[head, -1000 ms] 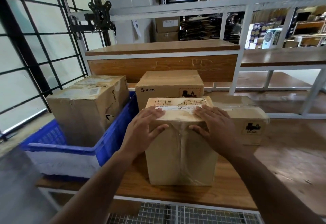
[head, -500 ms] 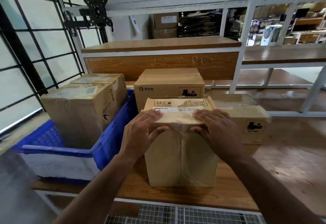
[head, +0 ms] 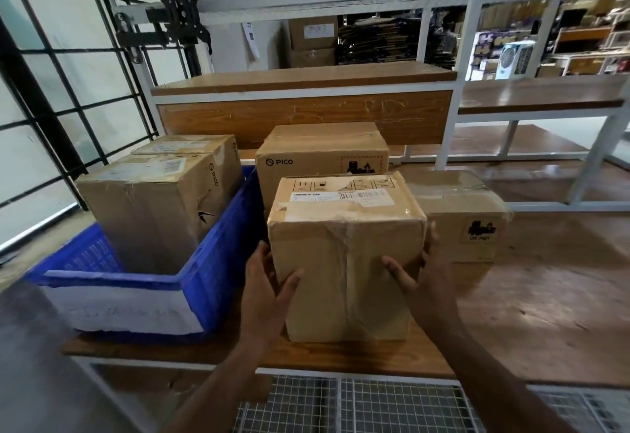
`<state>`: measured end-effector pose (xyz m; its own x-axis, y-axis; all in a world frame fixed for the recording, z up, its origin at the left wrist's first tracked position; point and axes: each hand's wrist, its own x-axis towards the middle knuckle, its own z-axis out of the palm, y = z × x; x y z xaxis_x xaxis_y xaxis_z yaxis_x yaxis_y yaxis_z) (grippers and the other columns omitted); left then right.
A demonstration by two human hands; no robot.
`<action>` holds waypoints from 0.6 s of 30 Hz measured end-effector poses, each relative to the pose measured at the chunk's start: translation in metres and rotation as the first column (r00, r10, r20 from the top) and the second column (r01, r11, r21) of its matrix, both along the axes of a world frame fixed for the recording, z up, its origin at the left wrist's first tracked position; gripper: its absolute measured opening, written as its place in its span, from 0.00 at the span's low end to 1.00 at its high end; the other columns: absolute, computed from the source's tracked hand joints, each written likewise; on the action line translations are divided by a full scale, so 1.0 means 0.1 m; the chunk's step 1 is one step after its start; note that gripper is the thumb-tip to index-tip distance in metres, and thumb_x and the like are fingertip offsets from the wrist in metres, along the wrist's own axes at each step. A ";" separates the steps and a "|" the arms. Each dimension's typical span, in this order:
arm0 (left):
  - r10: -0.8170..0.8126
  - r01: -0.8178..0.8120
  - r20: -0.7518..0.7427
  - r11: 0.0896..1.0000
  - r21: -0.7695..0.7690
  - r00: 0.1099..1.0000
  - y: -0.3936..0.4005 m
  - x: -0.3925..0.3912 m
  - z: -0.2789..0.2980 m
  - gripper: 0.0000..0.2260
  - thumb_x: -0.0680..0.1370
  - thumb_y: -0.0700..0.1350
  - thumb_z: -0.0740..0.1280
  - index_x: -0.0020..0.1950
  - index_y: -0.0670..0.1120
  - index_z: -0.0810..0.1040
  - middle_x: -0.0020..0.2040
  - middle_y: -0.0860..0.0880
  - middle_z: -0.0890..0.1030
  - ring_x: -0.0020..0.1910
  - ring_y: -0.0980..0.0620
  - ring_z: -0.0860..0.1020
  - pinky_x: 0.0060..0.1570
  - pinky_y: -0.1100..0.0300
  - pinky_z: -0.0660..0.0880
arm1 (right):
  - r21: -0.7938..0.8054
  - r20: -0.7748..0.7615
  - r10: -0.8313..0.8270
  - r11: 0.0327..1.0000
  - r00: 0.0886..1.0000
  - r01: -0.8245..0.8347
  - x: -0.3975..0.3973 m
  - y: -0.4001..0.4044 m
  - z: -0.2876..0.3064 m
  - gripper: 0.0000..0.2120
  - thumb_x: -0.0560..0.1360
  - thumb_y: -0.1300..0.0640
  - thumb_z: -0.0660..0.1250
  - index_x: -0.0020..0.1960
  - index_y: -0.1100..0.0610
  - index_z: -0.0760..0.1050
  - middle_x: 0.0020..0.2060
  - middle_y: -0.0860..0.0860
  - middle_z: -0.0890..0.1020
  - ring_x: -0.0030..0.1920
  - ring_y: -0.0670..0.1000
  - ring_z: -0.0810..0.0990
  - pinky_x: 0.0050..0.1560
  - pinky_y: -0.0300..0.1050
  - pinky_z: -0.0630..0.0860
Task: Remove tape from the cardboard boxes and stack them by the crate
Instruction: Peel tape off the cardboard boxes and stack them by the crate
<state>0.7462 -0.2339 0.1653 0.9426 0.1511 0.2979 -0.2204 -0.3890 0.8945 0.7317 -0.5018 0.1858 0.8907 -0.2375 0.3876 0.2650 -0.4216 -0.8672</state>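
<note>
While both hands, left (head: 264,291) and right (head: 424,282), clamp the taped box (head: 346,258) with fingers spread, it stands steady at the crate's (head: 218,262) three o'clock.

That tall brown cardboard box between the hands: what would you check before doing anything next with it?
1. Both hands on it: ok. The left hand and right hand press its two sides.
2. Tall brown cardboard box resting on the wooden table: cannot tell, its base looks down.
3. Tape removed: not ok. Clear tape runs down the front seam.
4. Upright: ok.
5. Room beside the blue plastic crate: ok, though the low cardboard box sits close on the right.
</note>
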 end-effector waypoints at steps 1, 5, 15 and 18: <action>-0.037 0.037 -0.090 0.999 -0.002 0.995 0.02 -0.03 -0.14 0.37 0.73 0.65 0.71 0.77 0.56 0.61 0.71 0.55 0.70 0.66 0.57 0.74 0.54 0.64 0.73 | 0.012 -0.094 0.012 1.000 0.996 -0.011 -0.05 0.00 -0.13 0.39 0.67 0.34 0.71 0.72 0.48 0.63 0.64 0.48 0.75 0.63 0.49 0.76 0.55 0.46 0.78; -0.132 0.126 -0.276 0.991 -0.040 0.952 -0.01 -0.14 -0.46 0.20 0.74 0.69 0.65 0.61 0.61 0.71 0.58 0.58 0.80 0.59 0.55 0.79 0.50 0.63 0.76 | 0.123 -0.251 0.140 0.986 0.958 -0.112 -0.23 0.05 -0.40 0.23 0.72 0.40 0.66 0.63 0.46 0.67 0.56 0.41 0.78 0.56 0.44 0.78 0.46 0.36 0.75; -0.090 0.091 -0.192 0.996 -0.005 0.977 0.05 -0.35 -0.06 0.17 0.81 0.60 0.59 0.68 0.58 0.68 0.58 0.59 0.77 0.55 0.59 0.79 0.48 0.62 0.76 | 0.070 -0.192 0.045 0.997 0.980 -0.032 -0.22 0.01 -0.10 0.21 0.77 0.46 0.66 0.67 0.52 0.71 0.56 0.45 0.77 0.57 0.49 0.77 0.54 0.49 0.77; -0.083 0.075 -0.174 0.996 -0.050 0.981 0.12 -0.42 0.19 0.13 0.83 0.56 0.56 0.67 0.56 0.69 0.55 0.61 0.75 0.50 0.62 0.77 0.41 0.69 0.73 | 0.151 -0.112 0.049 0.988 0.992 -0.031 -0.26 -0.06 0.05 0.27 0.73 0.31 0.60 0.59 0.52 0.76 0.51 0.50 0.81 0.50 0.52 0.81 0.47 0.53 0.80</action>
